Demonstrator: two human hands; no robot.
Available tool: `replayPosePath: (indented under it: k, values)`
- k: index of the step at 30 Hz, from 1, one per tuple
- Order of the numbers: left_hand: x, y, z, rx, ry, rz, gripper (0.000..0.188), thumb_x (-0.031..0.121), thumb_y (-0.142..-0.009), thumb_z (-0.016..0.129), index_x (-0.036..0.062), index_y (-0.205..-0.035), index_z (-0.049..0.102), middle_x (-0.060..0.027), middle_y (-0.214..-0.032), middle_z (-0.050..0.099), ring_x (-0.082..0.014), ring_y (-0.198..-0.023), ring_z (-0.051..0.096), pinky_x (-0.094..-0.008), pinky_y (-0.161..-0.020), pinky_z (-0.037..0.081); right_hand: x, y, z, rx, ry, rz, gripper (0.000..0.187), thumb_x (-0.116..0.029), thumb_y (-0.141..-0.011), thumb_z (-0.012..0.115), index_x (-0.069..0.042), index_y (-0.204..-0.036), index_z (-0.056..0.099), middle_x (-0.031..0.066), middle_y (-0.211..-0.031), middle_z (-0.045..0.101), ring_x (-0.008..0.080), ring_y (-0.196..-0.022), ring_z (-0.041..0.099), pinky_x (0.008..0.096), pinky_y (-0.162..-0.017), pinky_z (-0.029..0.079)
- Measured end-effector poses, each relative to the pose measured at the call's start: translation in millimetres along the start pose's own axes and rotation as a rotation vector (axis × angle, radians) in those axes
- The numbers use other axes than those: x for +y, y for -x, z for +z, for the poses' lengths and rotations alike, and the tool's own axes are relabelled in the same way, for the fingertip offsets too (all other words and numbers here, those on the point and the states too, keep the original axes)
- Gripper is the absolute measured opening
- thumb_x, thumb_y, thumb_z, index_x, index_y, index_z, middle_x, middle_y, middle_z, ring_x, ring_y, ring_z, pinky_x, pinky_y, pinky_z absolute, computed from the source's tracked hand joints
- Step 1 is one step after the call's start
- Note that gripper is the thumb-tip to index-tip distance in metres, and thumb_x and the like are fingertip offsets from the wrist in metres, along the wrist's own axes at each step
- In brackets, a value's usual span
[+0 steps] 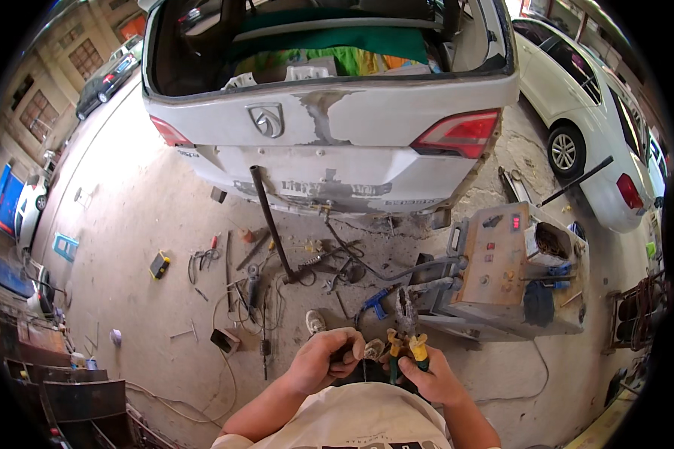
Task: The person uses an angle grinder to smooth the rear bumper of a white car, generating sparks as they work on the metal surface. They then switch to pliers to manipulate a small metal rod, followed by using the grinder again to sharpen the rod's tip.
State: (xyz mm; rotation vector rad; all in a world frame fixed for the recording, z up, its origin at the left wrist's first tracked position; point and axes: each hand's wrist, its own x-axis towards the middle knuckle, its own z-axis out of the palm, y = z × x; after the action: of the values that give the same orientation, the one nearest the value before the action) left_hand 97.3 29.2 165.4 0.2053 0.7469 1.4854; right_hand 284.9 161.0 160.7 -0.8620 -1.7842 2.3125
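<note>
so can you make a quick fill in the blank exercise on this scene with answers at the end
1. The bare right hand holds a two-handled tool with bright ____ handle ends.
2. In the picture, the blue pistol-shaped tool lies to the ____ of the small black-and-yellow box-shaped object.
3. The white, grey-patched vehicle has ____ tail lights.

Missing words: yellow; right; red

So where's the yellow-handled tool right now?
In the head view, the yellow-handled tool is in the right hand, low and right of centre, near the blue gun-shaped tool.
</note>
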Motion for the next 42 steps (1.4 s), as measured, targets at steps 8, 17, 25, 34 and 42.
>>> replayPosePath:
  k: [8,17,25,34,42]
  values:
    - [4,4,12,0.003,-0.073,0.076,0.024,0.021,-0.095,0.048,-0.0018,-0.093,0.055,-0.0044,-0.071,0.043,-0.0076,-0.052,0.036,-0.0206,-0.042,0.027,1,-1,-1,-0.007,0.014,-0.007,0.026,-0.020,-0.095,0.052,0.000,-0.110,0.060,0.0011,-0.093,0.062,0.0079,-0.078,0.051,0.0237,-0.070,0.044]
    - [-6,-4,-2,-0.036,-0.063,0.075,0.036,0.036,-0.099,0.039,0.0023,-0.098,0.053,-0.0008,-0.073,0.043,-0.0073,-0.053,0.034,-0.0221,-0.049,0.028,11,-2,-4,-0.021,0.110,0.024,0.028,-0.019,-0.092,0.056,0.001,-0.111,0.058,0.0029,-0.093,0.062,0.0092,-0.083,0.053,0.0253,-0.073,0.046]
    - [-6,-3,11,0.023,-0.221,0.178,0.016,0.014,-0.099,0.046,0.0010,-0.101,0.053,0.0021,-0.078,0.047,-0.0052,-0.058,0.037,-0.0189,-0.051,0.030,-2,1,4,-0.041,0.115,-0.036,0.024,-0.014,-0.091,0.056,0.001,-0.110,0.059,0.0023,-0.090,0.061,0.0093,-0.082,0.051,0.0252,-0.077,0.044]
    - [-7,-5,22,0.198,-0.689,0.353,0.018,0.016,-0.097,0.052,-0.0002,-0.102,0.053,0.0015,-0.077,0.050,-0.0028,-0.060,0.040,-0.0189,-0.051,0.031,7,3,5,-0.108,0.186,-0.070,0.028,-0.016,-0.090,0.060,-0.002,-0.114,0.058,0.0054,-0.094,0.063,0.0114,-0.086,0.053,0.0290,-0.081,0.044]
    - [-4,3,27,0.285,-0.869,0.360,0.017,0.014,-0.095,0.055,-0.0019,-0.100,0.055,-0.0039,-0.077,0.059,-0.0070,-0.066,0.050,-0.0228,-0.060,0.042,7,4,6,-0.107,0.294,-0.060,0.031,-0.017,-0.088,0.061,-0.004,-0.115,0.058,0.0118,-0.097,0.064,0.0185,-0.089,0.059,0.0317,-0.084,0.044]
